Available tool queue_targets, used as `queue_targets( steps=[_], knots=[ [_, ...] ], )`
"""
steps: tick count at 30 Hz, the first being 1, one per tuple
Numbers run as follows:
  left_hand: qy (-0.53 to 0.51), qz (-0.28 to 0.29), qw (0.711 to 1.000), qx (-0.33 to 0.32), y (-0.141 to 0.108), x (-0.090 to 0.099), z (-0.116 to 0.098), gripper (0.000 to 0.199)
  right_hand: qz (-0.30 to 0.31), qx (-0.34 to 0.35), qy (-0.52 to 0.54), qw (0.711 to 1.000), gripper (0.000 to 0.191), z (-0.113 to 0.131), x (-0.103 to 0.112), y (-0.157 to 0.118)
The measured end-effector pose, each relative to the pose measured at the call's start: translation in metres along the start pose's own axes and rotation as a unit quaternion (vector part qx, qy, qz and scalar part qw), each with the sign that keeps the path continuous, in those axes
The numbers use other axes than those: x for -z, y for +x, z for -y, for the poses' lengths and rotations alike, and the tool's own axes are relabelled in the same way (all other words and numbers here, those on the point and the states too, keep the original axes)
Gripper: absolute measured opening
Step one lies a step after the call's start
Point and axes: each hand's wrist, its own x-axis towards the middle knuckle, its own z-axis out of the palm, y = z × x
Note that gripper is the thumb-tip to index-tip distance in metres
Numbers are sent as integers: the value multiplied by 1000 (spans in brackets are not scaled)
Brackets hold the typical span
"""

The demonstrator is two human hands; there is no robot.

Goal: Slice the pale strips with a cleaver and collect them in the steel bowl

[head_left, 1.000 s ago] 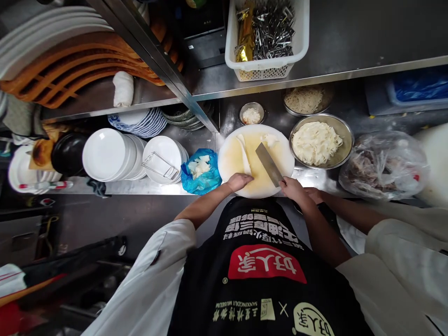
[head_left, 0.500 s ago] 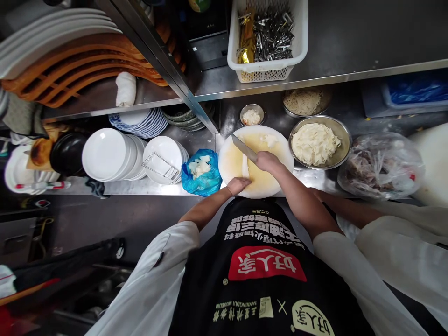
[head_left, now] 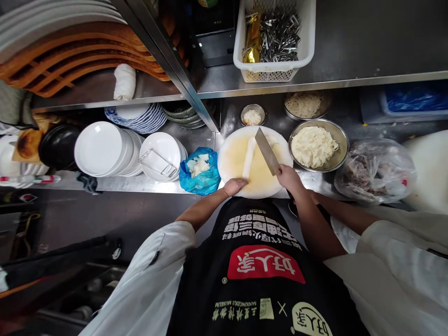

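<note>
A round cutting board (head_left: 229,156), white with a yellowed middle, lies at the counter's front edge. On it rests a long pale strip of food (head_left: 249,158), whose exact kind I cannot tell. My left hand (head_left: 235,186) has its fingers closed at the strip's near end. A cleaver (head_left: 267,151) is gripped by its handle in my right hand (head_left: 290,179), at the board's right side. Its blade slants up and left over the board, just right of the strip. More pale pieces (head_left: 271,139) lie behind the blade, partly hidden.
Left of the board sit a blue plastic bag (head_left: 185,179) of white chunks and stacked plates (head_left: 100,149). To the right are a steel bowl (head_left: 345,144) of pale shavings and a clear bag (head_left: 378,170). A shelf holds a clip basket (head_left: 271,67). Another person's sleeve (head_left: 388,238) is close by.
My right hand has drawn the cleaver right and toward me, off the strip. The strip now shows at greater length. My left hand stays at its near end.
</note>
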Motion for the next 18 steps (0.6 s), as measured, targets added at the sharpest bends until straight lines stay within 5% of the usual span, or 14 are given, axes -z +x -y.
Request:
queue_targets(
  steps=[7,18],
  knots=[
    [25,-30,999,-37,-17,-9,-6,30,66,-36,-23,997,31,-23,-47,-44],
    [7,-67,997,-35,-26,-19,-8,30,-28,6,-29,999,44,15,-32,1]
  ],
)
